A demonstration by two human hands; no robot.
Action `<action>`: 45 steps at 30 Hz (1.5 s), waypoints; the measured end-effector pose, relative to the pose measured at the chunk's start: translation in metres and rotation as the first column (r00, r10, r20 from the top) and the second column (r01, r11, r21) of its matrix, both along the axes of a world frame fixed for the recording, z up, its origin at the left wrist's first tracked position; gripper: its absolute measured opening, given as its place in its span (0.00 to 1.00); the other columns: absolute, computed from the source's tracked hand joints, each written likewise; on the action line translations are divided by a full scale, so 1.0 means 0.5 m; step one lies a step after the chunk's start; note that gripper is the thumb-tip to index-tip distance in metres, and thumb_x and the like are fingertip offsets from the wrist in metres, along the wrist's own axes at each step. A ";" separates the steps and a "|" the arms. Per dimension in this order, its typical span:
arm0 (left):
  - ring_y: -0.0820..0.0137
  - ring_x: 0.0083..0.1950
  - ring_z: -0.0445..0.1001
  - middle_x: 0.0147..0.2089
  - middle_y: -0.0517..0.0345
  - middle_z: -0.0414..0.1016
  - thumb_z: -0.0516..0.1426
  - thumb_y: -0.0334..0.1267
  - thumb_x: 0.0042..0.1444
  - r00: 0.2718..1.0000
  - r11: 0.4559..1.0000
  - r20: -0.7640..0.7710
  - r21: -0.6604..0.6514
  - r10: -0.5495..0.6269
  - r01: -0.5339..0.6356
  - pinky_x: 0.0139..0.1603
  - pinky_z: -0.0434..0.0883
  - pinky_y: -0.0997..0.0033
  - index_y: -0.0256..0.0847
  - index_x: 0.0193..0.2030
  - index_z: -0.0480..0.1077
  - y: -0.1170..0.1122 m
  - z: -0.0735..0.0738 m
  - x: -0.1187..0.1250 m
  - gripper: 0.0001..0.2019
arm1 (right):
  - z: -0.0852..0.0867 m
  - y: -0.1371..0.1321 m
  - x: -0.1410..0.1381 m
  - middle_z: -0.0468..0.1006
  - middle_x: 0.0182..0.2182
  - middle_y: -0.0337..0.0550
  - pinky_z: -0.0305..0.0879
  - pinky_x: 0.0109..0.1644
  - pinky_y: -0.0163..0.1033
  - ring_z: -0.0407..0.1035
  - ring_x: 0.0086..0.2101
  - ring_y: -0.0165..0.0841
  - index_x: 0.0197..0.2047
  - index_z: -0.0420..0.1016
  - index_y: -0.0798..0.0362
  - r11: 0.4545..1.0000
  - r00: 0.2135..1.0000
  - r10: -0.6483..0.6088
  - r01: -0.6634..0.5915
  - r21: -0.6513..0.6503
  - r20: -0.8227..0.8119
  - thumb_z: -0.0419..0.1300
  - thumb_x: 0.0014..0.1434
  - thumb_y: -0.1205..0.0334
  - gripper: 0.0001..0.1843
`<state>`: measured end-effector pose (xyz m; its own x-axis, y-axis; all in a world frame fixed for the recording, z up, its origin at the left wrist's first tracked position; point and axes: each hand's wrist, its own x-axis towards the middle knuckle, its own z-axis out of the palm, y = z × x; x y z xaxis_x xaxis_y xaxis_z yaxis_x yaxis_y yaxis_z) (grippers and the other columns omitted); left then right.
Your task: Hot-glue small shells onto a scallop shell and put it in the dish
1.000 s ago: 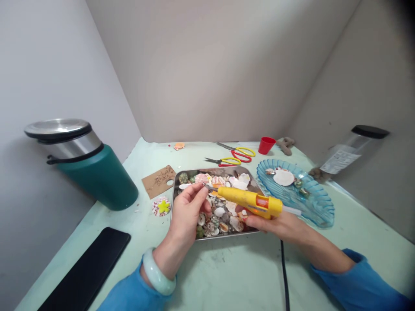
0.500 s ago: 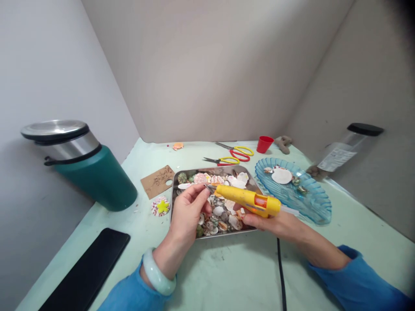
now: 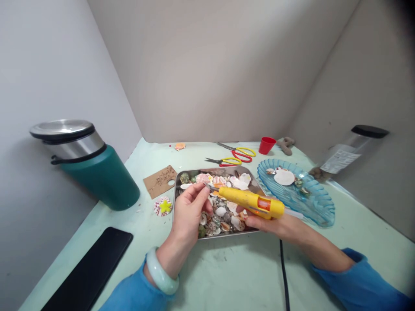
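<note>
Hot glue gun (image 3: 243, 198), yellow, one; held nearly level over the near part of a metal tray (image 3: 227, 234), nozzle toward the left hand, a pale glue stick (image 3: 293, 212) projecting from its rear.

Right hand (image 3: 280, 224): grip wrapped around the handle of the gun. Left hand (image 3: 191, 209): grip drawn to a pinch, thumb and forefinger at the nozzle; whether some tiny piece sits between them, I cannot tell from where I stand.

Change: none plain against a second ago; gun, hands and tray keep the same arrangement. Judged from that, the fine work at the nozzle is in progress, calling for steadiness near a tip that is probably hot.

Containers, on a pale green tabletop (image 3: 233, 276):
– Metal tray: assorted seashells (image 3: 221, 211), whole and flat, filling most of it.
– Blue scalloped dish (image 3: 316, 205), right of the tray: white disc (image 3: 284, 176) and several small shells, toward the far end.
– Red cup (image 3: 267, 146), behind, upright: contents not visible.
– Clear jar (image 3: 343, 157), black lid, labelled: brownish matter at the base, indistinct.
– Green flask (image 3: 118, 181), far left: lid on, contents hidden.
</note>
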<state>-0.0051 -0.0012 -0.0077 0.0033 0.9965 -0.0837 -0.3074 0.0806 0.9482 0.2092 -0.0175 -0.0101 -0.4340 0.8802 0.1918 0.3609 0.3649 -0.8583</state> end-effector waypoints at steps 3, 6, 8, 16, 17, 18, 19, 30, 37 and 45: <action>0.77 0.20 0.63 0.17 0.66 0.68 0.63 0.42 0.52 1.000 1.000 -0.009 0.002 -0.006 0.006 0.24 0.62 0.78 0.37 0.41 0.71 0.000 -0.001 0.001 0.14 | -0.002 0.000 0.002 0.79 0.29 0.40 0.71 0.27 0.35 0.73 0.25 0.32 0.40 0.78 0.50 1.000 1.000 -0.003 0.003 0.006 0.001 0.63 0.58 0.55 0.10; 0.77 0.19 0.63 0.16 0.66 0.68 0.63 0.42 0.51 1.000 1.000 -0.021 0.012 -0.011 0.011 0.23 0.63 0.78 0.36 0.41 0.72 0.000 -0.003 0.003 0.14 | -0.007 0.001 0.004 0.79 0.31 0.41 0.72 0.29 0.36 0.73 0.27 0.33 0.42 0.78 0.51 1.000 1.000 -0.012 0.013 -0.025 0.011 0.63 0.58 0.53 0.12; 0.77 0.19 0.63 0.16 0.66 0.68 0.64 0.41 0.49 1.000 1.000 -0.025 0.010 -0.004 0.005 0.23 0.63 0.78 0.36 0.41 0.73 -0.001 -0.003 0.003 0.14 | -0.009 0.002 0.005 0.79 0.32 0.42 0.73 0.31 0.36 0.74 0.28 0.33 0.44 0.78 0.52 0.998 1.000 -0.004 0.005 -0.061 0.016 0.62 0.58 0.53 0.15; 0.78 0.18 0.64 0.16 0.67 0.67 0.64 0.42 0.49 1.000 1.000 -0.007 -0.001 0.021 -0.021 0.22 0.62 0.79 0.35 0.42 0.73 0.004 -0.004 0.001 0.16 | -0.001 0.005 0.008 0.79 0.30 0.41 0.70 0.31 0.35 0.73 0.28 0.33 0.44 0.77 0.52 0.995 0.998 0.040 -0.035 -0.092 0.049 0.62 0.58 0.52 0.15; 0.78 0.18 0.64 0.16 0.67 0.67 0.64 0.42 0.49 1.000 1.000 -0.002 0.000 0.026 -0.026 0.22 0.61 0.79 0.35 0.42 0.73 0.005 -0.005 0.001 0.16 | 0.001 0.005 0.008 0.79 0.30 0.42 0.70 0.31 0.35 0.73 0.28 0.33 0.43 0.78 0.52 0.996 0.997 0.043 -0.038 -0.083 0.057 0.62 0.58 0.52 0.15; 0.78 0.18 0.63 0.15 0.67 0.67 0.64 0.42 0.49 0.999 0.999 0.003 0.001 0.032 -0.032 0.22 0.61 0.79 0.35 0.43 0.73 0.005 -0.006 0.000 0.17 | 0.003 0.005 0.008 0.79 0.30 0.42 0.70 0.30 0.35 0.72 0.28 0.33 0.42 0.78 0.52 0.996 0.997 0.045 -0.040 -0.077 0.063 0.61 0.58 0.52 0.14; 0.79 0.18 0.63 0.16 0.67 0.67 0.65 0.42 0.49 0.999 0.999 0.005 0.001 0.036 -0.036 0.22 0.61 0.80 0.35 0.43 0.73 0.006 -0.006 0.000 0.17 | 0.004 0.004 0.008 0.79 0.31 0.42 0.69 0.30 0.35 0.72 0.28 0.33 0.42 0.78 0.52 0.996 0.997 0.046 -0.041 -0.075 0.065 0.61 0.58 0.52 0.14; 0.78 0.19 0.63 0.16 0.66 0.68 0.64 0.42 0.49 0.999 0.999 -0.013 -0.015 -0.032 0.032 0.23 0.62 0.78 0.35 0.40 0.73 0.003 -0.002 0.000 0.15 | -0.002 0.004 0.011 0.79 0.32 0.43 0.71 0.34 0.36 0.73 0.31 0.34 0.44 0.77 0.54 0.996 0.998 0.027 -0.022 -0.083 0.061 0.61 0.58 0.52 0.17; 0.78 0.19 0.62 0.16 0.66 0.67 0.64 0.41 0.49 1.000 0.999 -0.004 -0.027 -0.029 0.028 0.22 0.62 0.79 0.36 0.40 0.73 0.001 0.001 0.002 0.14 | -0.004 0.004 0.009 0.78 0.31 0.41 0.70 0.32 0.34 0.72 0.30 0.32 0.44 0.77 0.53 0.998 0.999 0.032 -0.030 -0.060 0.042 0.61 0.59 0.52 0.15; 0.77 0.19 0.63 0.17 0.66 0.66 0.65 0.42 0.47 1.000 1.000 0.006 -0.025 -0.015 0.015 0.22 0.63 0.78 0.35 0.39 0.73 0.000 0.006 0.001 0.15 | 0.000 0.007 0.011 0.78 0.30 0.41 0.69 0.33 0.35 0.71 0.30 0.33 0.41 0.77 0.53 0.997 0.996 0.074 -0.074 -0.002 0.059 0.61 0.59 0.52 0.13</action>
<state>-0.0048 -0.0011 -0.0048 0.0185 0.9939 -0.1089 -0.3112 0.1093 0.9440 0.2146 -0.0138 -0.0100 -0.5083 0.8455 0.1635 0.3834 0.3921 -0.8362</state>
